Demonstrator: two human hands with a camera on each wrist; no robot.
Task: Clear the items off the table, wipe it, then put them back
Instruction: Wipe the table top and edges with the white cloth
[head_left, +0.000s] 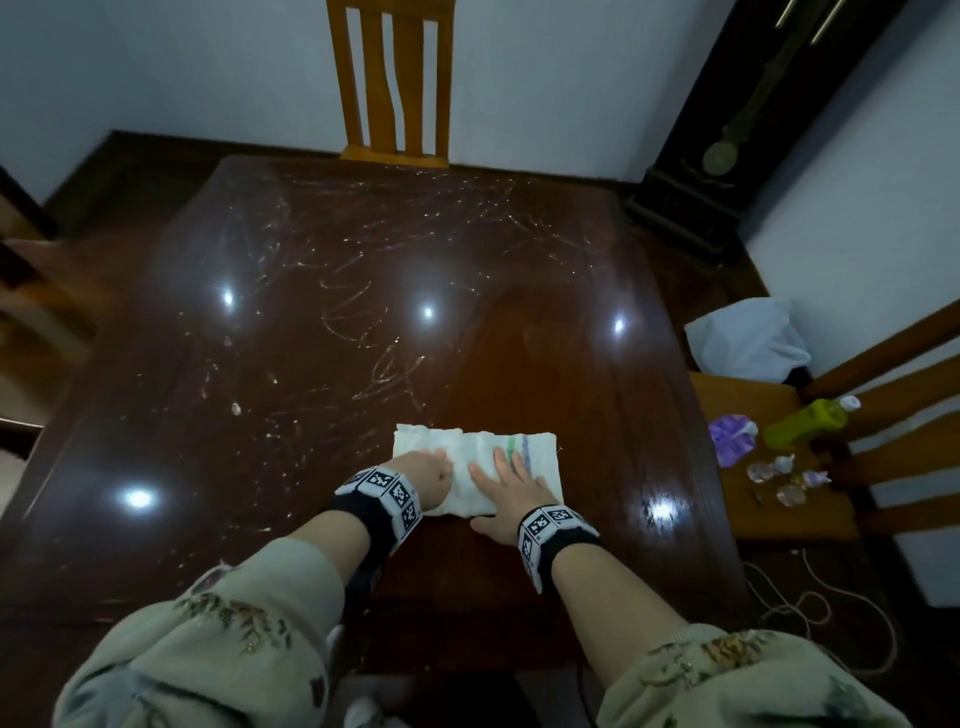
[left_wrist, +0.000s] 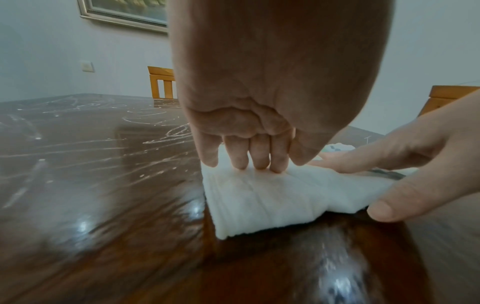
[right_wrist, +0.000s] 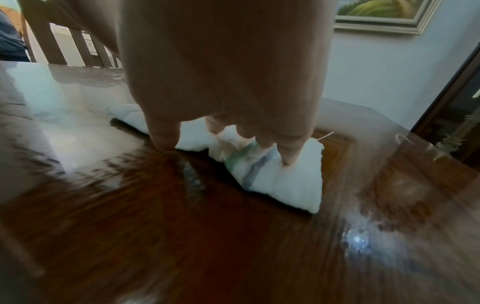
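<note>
A folded white cloth (head_left: 540, 447) with green and blue stripes lies on the dark glossy table (head_left: 311, 338), near its front edge. My left hand (head_left: 441, 467) bears down on the cloth's left part with bent fingers and thumb; in the left wrist view its fingertips (left_wrist: 278, 166) dig into the cloth (left_wrist: 272, 197). My right hand (head_left: 506, 473) lies flat on the right part with fingers spread. In the right wrist view its fingers (right_wrist: 288, 158) press the striped cloth (right_wrist: 293, 185) and the thumb touches the wood. White smears and scribbles cover the far and left tabletop.
A wooden chair (head_left: 737, 395) at the right carries a green bottle (head_left: 802, 423), a purple pack (head_left: 730, 439) and several small wrapped pieces (head_left: 784, 480). A white bag (head_left: 748, 338) lies behind it. Another chair (head_left: 392, 83) stands at the far edge, a dark clock cabinet (head_left: 727, 130) at back right.
</note>
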